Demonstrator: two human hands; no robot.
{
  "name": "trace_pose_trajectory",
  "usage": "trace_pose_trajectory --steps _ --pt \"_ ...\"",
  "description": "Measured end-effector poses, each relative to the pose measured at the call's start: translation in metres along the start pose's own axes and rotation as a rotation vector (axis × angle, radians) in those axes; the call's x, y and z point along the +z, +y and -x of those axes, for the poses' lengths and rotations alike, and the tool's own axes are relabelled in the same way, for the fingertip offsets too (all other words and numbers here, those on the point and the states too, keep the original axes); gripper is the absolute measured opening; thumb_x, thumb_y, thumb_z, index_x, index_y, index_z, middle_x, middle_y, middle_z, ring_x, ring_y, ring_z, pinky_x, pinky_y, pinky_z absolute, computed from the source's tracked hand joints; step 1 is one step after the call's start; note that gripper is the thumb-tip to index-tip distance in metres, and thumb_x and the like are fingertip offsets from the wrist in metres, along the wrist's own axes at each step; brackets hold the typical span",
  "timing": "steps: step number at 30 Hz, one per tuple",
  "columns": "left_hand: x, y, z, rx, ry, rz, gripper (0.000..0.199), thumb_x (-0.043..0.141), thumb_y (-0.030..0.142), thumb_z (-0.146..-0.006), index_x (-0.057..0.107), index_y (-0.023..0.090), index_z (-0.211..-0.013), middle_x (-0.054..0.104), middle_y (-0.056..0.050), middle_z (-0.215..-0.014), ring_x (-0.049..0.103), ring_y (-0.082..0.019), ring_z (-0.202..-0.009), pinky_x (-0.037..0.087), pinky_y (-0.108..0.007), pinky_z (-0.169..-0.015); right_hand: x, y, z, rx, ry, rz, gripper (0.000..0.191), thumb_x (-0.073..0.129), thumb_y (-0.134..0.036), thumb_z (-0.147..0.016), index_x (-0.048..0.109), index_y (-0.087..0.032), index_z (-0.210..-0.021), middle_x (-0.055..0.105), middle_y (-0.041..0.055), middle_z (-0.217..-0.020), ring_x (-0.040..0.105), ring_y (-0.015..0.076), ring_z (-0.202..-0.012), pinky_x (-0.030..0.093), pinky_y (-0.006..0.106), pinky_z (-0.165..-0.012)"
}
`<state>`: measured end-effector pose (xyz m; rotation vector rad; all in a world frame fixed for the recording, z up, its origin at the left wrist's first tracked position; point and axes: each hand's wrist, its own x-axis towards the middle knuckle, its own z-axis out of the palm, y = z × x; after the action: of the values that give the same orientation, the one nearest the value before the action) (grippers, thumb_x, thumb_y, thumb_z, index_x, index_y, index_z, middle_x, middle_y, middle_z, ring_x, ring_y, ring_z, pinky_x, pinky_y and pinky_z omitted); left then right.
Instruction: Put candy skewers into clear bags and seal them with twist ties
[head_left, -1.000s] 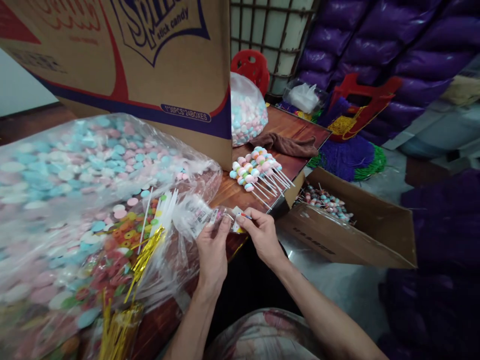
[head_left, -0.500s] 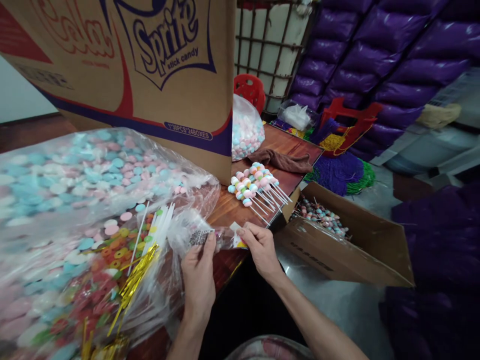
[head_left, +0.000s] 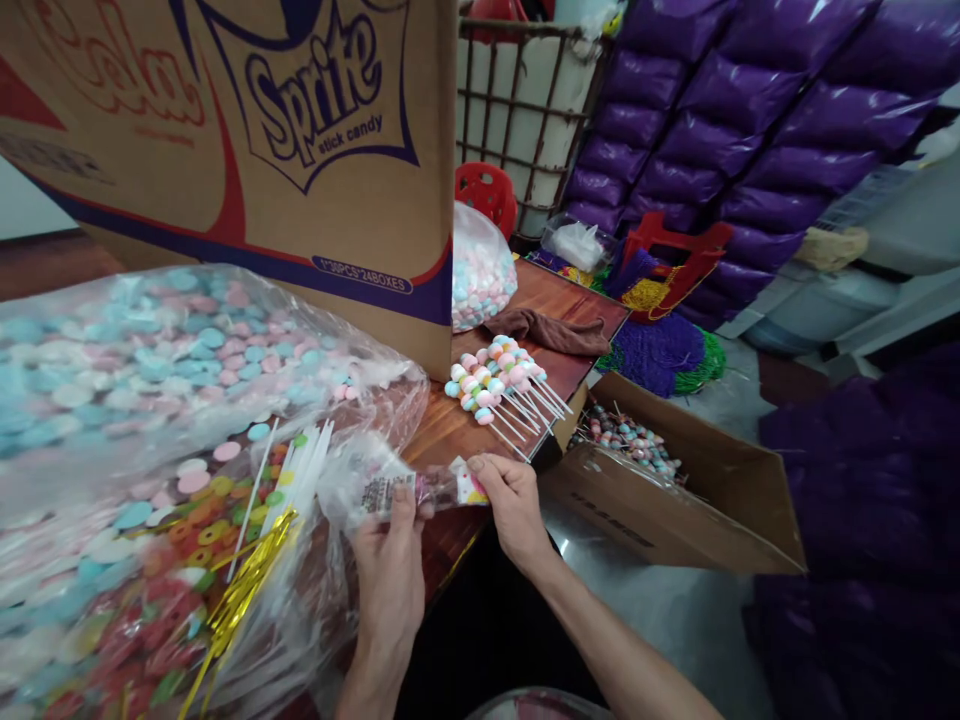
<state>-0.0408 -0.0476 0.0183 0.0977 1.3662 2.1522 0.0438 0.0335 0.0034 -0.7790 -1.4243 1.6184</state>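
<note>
My left hand (head_left: 391, 560) pinches a clear printed plastic wrapper (head_left: 439, 488) near the table's front edge. The wrapper's other end, with a white and yellow printed corner, is between the thumb and fingers of my right hand (head_left: 511, 500). Just beyond lie several candy sticks (head_left: 499, 378) in pastel colours, their white stems pointing toward the edge. To the left, white sticks (head_left: 304, 470), gold twist ties (head_left: 251, 580) and ring-shaped gummies (head_left: 202, 525) rest on plastic among pastel candy discs (head_left: 195, 345).
A large printed carton (head_left: 337, 220) stands at the back left. Behind the candy sticks are a brown cloth (head_left: 551, 330) and a bag of candies (head_left: 480, 270). An open box (head_left: 675, 500) of wrapped sticks sits at the right, below the table.
The view has shifted slightly, so the surroundings appear further left. Both hands keep hold of the wrapper, which looks a little straighter between them.
</note>
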Motion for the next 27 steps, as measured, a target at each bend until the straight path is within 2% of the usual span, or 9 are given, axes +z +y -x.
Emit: trace_pose_trajectory --steps 3,8,11,13,16,21,23,27 --pt "0.002 0.003 0.004 -0.122 -0.081 0.052 0.027 0.086 0.036 -0.068 0.074 0.016 -0.080 0.073 -0.005 -0.082 0.068 -0.017 -0.081 0.057 -0.030 -0.078 -0.002 -0.001 -0.001 -0.026 -0.009 0.033 0.049 0.063 -0.043 -0.093 0.039 -0.019 -0.057 0.030 -0.0041 -0.062 0.026 0.0112 -0.058 0.022 0.026 -0.053" --pt "0.005 0.003 0.001 -0.094 0.053 0.104 0.029 0.092 0.027 -0.058 0.068 0.014 -0.067 0.066 0.001 -0.069 0.060 -0.008 -0.065 0.051 -0.020 -0.065 -0.002 0.000 0.003 -0.027 -0.029 0.063 0.050 0.058 -0.049 -0.096 0.045 -0.019 -0.057 0.038 -0.0036 -0.058 0.032 0.0119 -0.055 0.027 0.026 -0.053" --pt "0.005 0.000 -0.002 -0.059 0.089 0.110 0.031 0.092 0.028 -0.057 0.065 0.014 -0.065 0.062 0.004 -0.065 0.055 -0.006 -0.059 0.047 -0.018 -0.060 0.000 -0.002 0.008 -0.015 -0.043 0.054 0.052 0.050 -0.053 -0.100 0.049 -0.019 -0.060 0.045 -0.0026 -0.057 0.038 0.0127 -0.055 0.031 0.026 -0.056" --pt "0.006 -0.002 -0.002 -0.054 0.087 0.088 0.029 0.091 0.030 -0.060 0.067 0.015 -0.067 0.063 0.003 -0.066 0.056 -0.006 -0.060 0.049 -0.019 -0.062 0.001 -0.006 0.010 -0.004 -0.064 0.058 0.048 0.056 -0.054 -0.096 0.052 -0.019 -0.064 0.048 -0.0026 -0.061 0.041 0.0131 -0.058 0.034 0.025 -0.058" --pt "0.005 -0.004 0.001 -0.069 0.035 0.028 0.027 0.087 0.036 -0.067 0.073 0.015 -0.077 0.071 -0.002 -0.078 0.064 -0.011 -0.070 0.053 -0.023 -0.071 0.005 -0.012 0.010 0.002 -0.057 0.072 0.035 0.072 -0.045 -0.086 0.057 -0.018 -0.068 0.050 -0.0030 -0.065 0.043 0.0133 -0.062 0.036 0.025 -0.060" --pt "0.000 -0.005 0.006 -0.160 -0.064 -0.038 0.029 0.085 0.035 -0.069 0.076 0.016 -0.090 0.074 -0.005 -0.084 0.070 -0.018 -0.081 0.056 -0.029 -0.075 0.006 -0.012 0.004 -0.028 0.044 0.070 0.038 0.070 -0.038 -0.086 0.051 -0.018 -0.060 0.043 -0.0044 -0.059 0.036 0.0114 -0.057 0.031 0.025 -0.055" --pt "0.000 -0.005 0.006 -0.167 -0.039 -0.025 0.028 0.087 0.031 -0.066 0.075 0.016 -0.087 0.073 -0.004 -0.083 0.069 -0.018 -0.082 0.056 -0.029 -0.075 0.007 -0.010 0.003 -0.044 0.054 0.068 0.043 0.070 -0.038 -0.086 0.045 -0.019 -0.056 0.039 -0.0049 -0.057 0.033 0.0108 -0.056 0.029 0.025 -0.054" --pt "0.006 -0.003 0.007 -0.091 0.071 0.026 0.025 0.087 0.033 -0.065 0.071 0.018 -0.078 0.070 0.000 -0.075 0.068 -0.016 -0.082 0.054 -0.026 -0.075 0.012 -0.006 0.004 0.000 0.017 0.033 0.050 0.067 -0.044 -0.087 0.042 -0.019 -0.053 0.035 -0.0045 -0.054 0.029 0.0102 -0.053 0.026 0.025 -0.051"
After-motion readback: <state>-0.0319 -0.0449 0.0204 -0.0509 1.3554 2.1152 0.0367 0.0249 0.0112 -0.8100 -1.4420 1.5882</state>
